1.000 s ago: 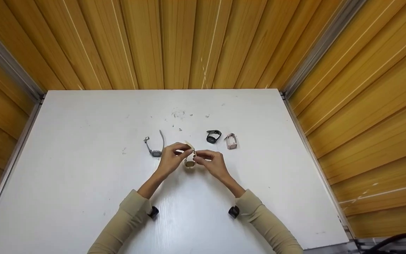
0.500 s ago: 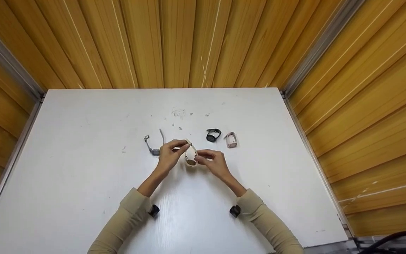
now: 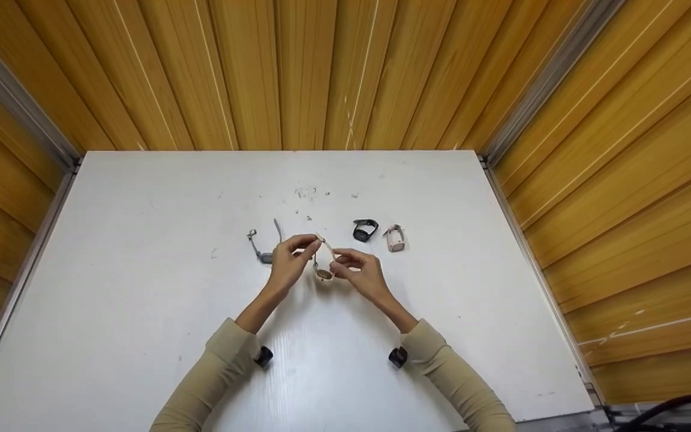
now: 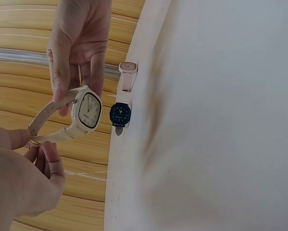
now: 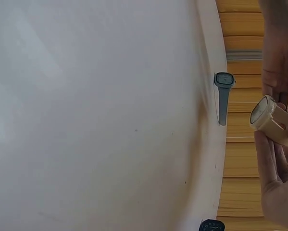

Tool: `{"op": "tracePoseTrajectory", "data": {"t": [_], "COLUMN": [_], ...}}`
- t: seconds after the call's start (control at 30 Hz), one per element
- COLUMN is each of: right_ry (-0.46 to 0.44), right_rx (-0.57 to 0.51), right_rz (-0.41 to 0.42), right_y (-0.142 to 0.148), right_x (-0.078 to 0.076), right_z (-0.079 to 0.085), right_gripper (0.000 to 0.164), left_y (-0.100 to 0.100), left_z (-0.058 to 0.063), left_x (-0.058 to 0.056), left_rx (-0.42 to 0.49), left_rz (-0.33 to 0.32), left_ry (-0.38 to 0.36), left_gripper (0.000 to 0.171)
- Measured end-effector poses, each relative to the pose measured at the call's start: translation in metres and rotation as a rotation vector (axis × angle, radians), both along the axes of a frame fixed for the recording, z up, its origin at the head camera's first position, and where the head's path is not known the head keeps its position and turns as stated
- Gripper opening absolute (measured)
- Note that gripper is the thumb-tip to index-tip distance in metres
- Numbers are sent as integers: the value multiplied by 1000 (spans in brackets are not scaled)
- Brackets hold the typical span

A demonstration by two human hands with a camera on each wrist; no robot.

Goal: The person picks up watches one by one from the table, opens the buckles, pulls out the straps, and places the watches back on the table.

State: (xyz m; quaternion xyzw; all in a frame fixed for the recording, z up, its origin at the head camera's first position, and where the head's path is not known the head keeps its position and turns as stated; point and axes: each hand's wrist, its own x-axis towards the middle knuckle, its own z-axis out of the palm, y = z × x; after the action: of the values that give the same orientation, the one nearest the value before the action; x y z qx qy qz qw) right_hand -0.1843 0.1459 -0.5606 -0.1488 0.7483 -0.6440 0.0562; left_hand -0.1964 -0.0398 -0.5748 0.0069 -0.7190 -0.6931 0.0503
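Note:
A cream wristwatch [image 4: 88,111] with a squarish dial is held up between both hands, its strap bent into a loop. My left hand [image 3: 287,262] pinches the strap at the buckle end, opposite the case. With thumb and fingers, my right hand [image 3: 360,273] grips the strap close beside the watch case, as the left wrist view shows. In the right wrist view the cream watch [image 5: 263,113] appears side-on, with part of its strap hidden by fingers. Behind the left hand lies a grey wristwatch [image 3: 266,258] with its strap undone.
On the white table [image 3: 141,270], a black wristwatch [image 3: 365,230] and a pink wristwatch [image 3: 394,238] stand with looped straps, right of and beyond the hands. Small dark marks [image 3: 306,193] dot the far part of the tabletop. Wood-patterned walls [image 3: 297,72] border the table.
The left hand has moved slightly up and away from the right hand, so the strap loop of the cream watch shows wider. The right hand stays at the case; the other watches have not moved.

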Motion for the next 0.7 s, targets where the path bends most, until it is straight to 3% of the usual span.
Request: {"op": "tracePoseTrajectory", "data": {"t": [0.3, 0.47, 0.7], "right_ry": [-9, -20, -29], "right_rx": [-14, -4, -31], "right_rz": [6, 3, -27], "right_y": [-2, 0, 5], "right_x": [1, -5, -12], "right_z": [-3, -16, -33], "right_gripper": [26, 26, 28], "left_y": [-3, -1, -2], "left_z": [4, -7, -8], "left_x": [5, 1, -1], "left_rx": [-80, -26, 69], "left_rz": [-29, -1, 67], "left_ry": [-15, -2, -5], "left_gripper": [23, 26, 24]}}
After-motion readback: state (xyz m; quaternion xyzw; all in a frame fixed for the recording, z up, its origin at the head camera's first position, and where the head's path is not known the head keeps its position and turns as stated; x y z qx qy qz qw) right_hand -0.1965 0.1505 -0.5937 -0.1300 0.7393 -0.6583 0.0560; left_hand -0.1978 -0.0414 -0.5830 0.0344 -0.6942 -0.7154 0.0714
